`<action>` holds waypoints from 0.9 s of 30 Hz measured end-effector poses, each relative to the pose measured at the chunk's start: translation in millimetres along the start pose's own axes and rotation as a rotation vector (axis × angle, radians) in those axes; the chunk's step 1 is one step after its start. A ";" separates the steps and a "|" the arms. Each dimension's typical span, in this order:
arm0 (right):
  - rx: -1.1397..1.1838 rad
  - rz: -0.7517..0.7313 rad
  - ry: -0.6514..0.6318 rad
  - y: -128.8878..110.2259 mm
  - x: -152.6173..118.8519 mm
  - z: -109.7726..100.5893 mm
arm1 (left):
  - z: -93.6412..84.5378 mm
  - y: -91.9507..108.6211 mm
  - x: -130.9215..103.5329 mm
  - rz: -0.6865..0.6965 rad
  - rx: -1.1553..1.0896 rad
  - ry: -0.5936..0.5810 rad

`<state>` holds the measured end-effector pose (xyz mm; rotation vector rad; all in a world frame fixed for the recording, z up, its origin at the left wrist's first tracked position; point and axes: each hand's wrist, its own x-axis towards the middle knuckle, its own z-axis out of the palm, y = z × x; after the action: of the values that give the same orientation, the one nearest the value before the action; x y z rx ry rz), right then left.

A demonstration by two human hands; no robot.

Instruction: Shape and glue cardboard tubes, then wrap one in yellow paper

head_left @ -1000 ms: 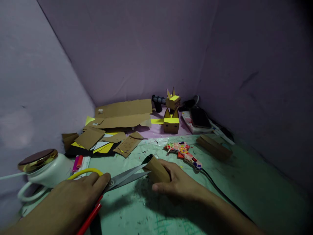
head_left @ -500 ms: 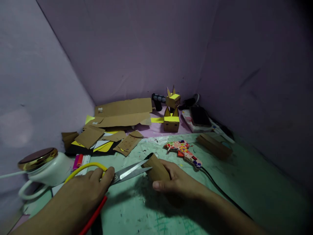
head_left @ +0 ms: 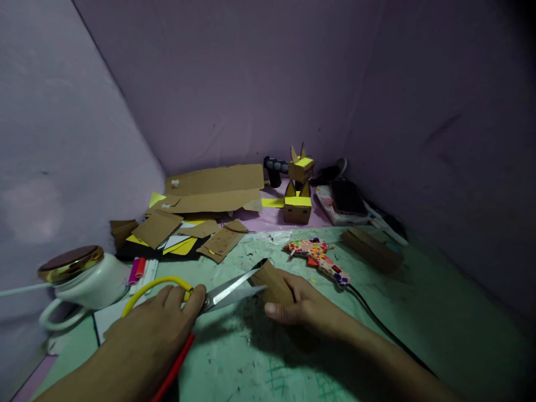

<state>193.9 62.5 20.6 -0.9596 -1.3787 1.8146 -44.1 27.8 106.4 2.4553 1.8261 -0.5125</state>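
Observation:
My left hand (head_left: 167, 318) is closed on scissors (head_left: 226, 291) with one yellow and one red handle. Their blades are parted and point right, the tips at the near left end of a brown cardboard piece (head_left: 273, 283). That folded piece is gripped by my right hand (head_left: 299, 304), thumb in front and fingers behind. A dark strip shows at its upper left edge. Just beyond my right hand lies a flower-patterned glue gun (head_left: 316, 258) on the green tabletop (head_left: 234, 357).
A lidded white mug (head_left: 90, 282) and markers (head_left: 138, 269) stand left. Cardboard scraps (head_left: 157, 229) and a long cardboard sheet (head_left: 213, 190) lie behind. Two small eared boxes, one nearer (head_left: 297, 209), stand at the back. A phone (head_left: 347, 197) and a cardboard piece (head_left: 371, 249) are right.
The whole view has shifted slightly, so things appear a little further right. Both hands keep their holds; the scissors remain parted at the cardboard.

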 end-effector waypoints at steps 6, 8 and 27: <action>-0.337 -0.023 0.178 1.4 0.0 1.5 | 11.3 0.3 -2.4 -0.001 -0.039 0.086; -0.552 -0.008 0.241 2.9 0.4 2.3 | 12.9 1.0 -2.6 -0.029 -0.024 0.066; -0.320 -0.092 0.113 19.4 -0.7 8.2 | 14.6 23.3 14.5 0.034 0.185 -0.129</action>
<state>185.9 53.4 3.4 -1.1215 -1.6440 1.4754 -22.0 30.8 84.7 2.4937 1.7575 -0.8514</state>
